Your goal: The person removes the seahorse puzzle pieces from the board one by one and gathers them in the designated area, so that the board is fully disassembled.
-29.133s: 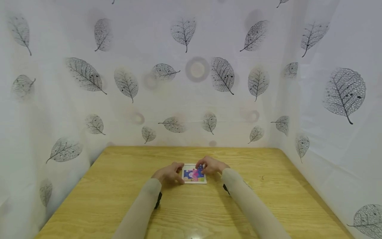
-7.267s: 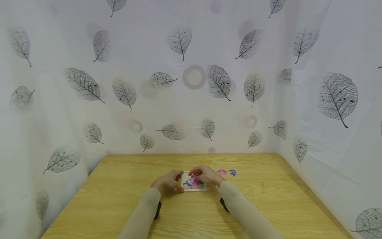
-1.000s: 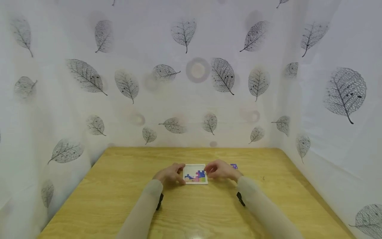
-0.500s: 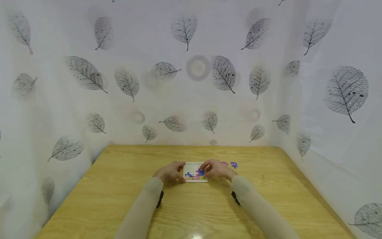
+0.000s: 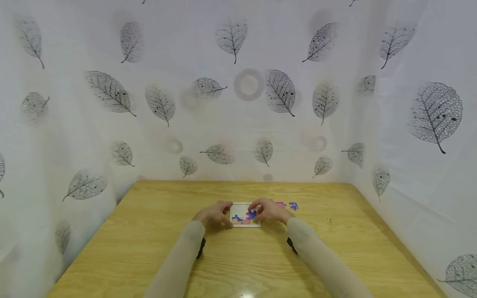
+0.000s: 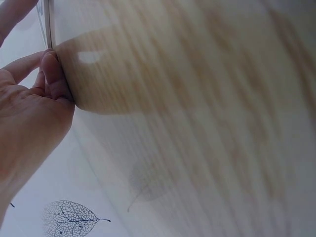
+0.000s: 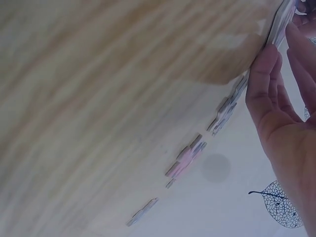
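A small white puzzle tray (image 5: 246, 226) lies flat on the table, partly filled with jigsaw pieces; its upper left shows bare white. My left hand (image 5: 214, 214) grips the tray's left edge, thumb at the near corner and fingers at the far one. Over the tray's right side, my right hand (image 5: 272, 211) pinches at a blue puzzle piece (image 5: 251, 214) with thumb and forefinger; the fingers hide part of it. In the left wrist view, the left hand (image 6: 37, 103) is at the tray's edge. In the right wrist view, the right hand's (image 7: 281, 108) lower fingers touch the table beside the tray.
Loose puzzle pieces lie behind the right hand, among them a pink piece (image 5: 281, 204) and a blue-purple piece (image 5: 293, 205). The right wrist view shows several loose pieces in a row, including a pinkish one (image 7: 186, 159). A leaf-patterned curtain (image 5: 246, 124) surrounds the wooden table (image 5: 238, 256).
The tray was full of pieces at first; several now lie loose to the right. In the last second my right hand moved left from the tray's right edge onto the blue piece. My left hand stayed.
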Action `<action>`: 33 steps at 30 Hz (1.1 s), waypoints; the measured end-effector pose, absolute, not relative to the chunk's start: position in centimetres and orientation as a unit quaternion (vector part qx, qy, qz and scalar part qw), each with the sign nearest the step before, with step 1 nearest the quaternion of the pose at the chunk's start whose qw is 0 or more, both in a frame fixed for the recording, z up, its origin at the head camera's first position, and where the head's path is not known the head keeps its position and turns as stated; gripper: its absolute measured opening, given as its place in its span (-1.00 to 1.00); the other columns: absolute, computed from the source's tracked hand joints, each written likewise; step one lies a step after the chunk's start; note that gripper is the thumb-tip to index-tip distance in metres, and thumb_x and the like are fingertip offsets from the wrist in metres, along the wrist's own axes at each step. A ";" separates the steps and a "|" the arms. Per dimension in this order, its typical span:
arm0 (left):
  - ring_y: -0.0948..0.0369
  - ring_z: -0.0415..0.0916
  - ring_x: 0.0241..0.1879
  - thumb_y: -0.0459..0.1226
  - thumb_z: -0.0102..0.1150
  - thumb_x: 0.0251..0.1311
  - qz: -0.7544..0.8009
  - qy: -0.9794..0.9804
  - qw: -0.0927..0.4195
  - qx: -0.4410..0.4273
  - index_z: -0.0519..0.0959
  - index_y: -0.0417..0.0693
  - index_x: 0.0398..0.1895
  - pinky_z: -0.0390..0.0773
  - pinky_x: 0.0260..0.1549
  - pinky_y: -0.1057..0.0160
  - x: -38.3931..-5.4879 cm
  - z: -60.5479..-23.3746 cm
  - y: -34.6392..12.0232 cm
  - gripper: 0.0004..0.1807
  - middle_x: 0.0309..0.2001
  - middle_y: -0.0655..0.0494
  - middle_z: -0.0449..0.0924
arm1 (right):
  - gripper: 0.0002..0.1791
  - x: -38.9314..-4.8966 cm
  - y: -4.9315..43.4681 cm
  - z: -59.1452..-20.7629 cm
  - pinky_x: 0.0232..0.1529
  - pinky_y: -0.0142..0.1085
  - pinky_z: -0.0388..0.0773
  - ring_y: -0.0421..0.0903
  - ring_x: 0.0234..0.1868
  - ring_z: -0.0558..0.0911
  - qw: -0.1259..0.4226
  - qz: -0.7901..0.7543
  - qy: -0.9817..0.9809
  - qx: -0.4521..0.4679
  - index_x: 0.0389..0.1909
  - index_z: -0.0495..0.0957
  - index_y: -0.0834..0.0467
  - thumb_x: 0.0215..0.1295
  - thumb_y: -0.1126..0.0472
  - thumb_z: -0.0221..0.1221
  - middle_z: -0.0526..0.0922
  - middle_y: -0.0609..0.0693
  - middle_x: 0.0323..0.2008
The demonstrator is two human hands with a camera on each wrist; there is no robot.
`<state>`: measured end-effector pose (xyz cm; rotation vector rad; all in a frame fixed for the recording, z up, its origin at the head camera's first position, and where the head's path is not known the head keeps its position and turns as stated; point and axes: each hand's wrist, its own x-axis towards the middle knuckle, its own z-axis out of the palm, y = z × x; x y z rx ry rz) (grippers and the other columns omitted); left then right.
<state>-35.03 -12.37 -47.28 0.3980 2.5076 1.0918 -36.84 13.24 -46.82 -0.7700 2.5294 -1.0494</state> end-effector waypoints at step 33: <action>-0.09 0.15 0.41 -0.29 0.49 -0.05 0.402 0.885 0.189 0.140 0.17 -0.15 0.49 0.08 0.47 -0.10 -35.2 -47.4 -12.3 0.00 0.39 -0.17 0.25 | -0.57 -36.9 12.4 -46.3 -0.03 -0.17 0.54 -0.04 -0.12 0.53 0.166 -0.286 0.904 -0.271 0.08 0.56 0.19 0.15 0.36 0.34 0.57 0.04 -0.10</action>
